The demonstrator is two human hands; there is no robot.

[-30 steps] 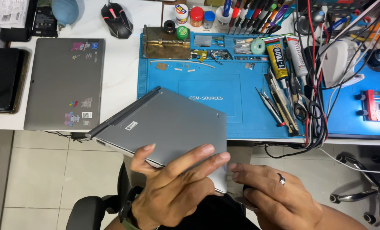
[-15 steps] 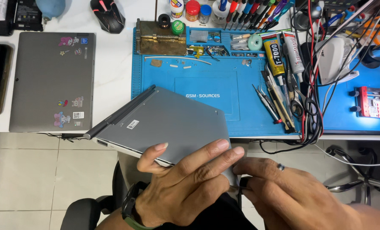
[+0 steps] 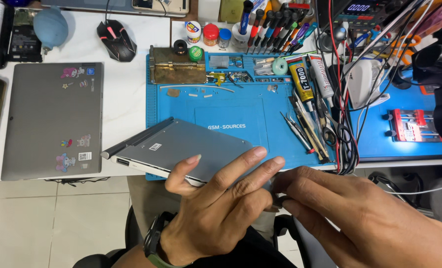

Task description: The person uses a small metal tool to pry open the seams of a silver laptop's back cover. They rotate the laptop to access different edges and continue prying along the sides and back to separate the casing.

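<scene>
Since the earlier frames the grey laptop (image 3: 191,149) has sunk a little lower and flatter over the near edge of the blue work mat (image 3: 235,106), and both hands have closed together at its near right corner.

In the head view, the left hand (image 3: 216,203) lies on the laptop with fingers spread, thumb gripping the near edge. The right hand (image 3: 350,213), at four o'clock from the laptop, pinches at the corner; what it grips is hidden. At nine o'clock a second grey laptop (image 3: 52,119) with stickers lies shut on the white table (image 3: 126,84).
</scene>
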